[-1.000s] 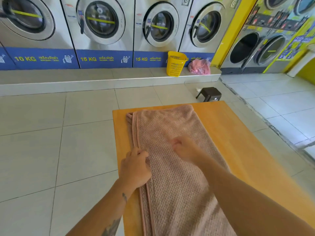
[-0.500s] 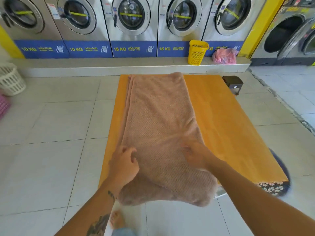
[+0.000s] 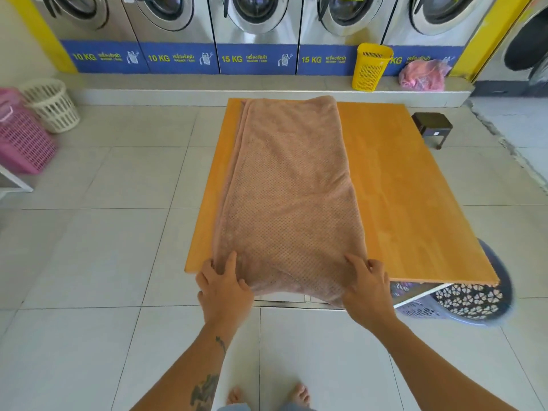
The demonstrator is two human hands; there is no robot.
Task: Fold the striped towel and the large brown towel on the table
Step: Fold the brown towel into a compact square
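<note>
- Gripping the brown towel (image 3: 290, 188) by its near corners: left hand (image 3: 224, 287), right hand (image 3: 366, 287), at the front of the desk (image 3: 415, 203).
- It lies folded lengthwise; crosswise folds look left to do.
- No striped towel in view.

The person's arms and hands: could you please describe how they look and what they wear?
Both forearms are bare, with no sleeves in view. The left forearm carries a large dark tattoo and a small mark near the wrist. The right forearm shows no markings. Neither the left hand nor the right hand wears a glove, ring or watch.
</note>
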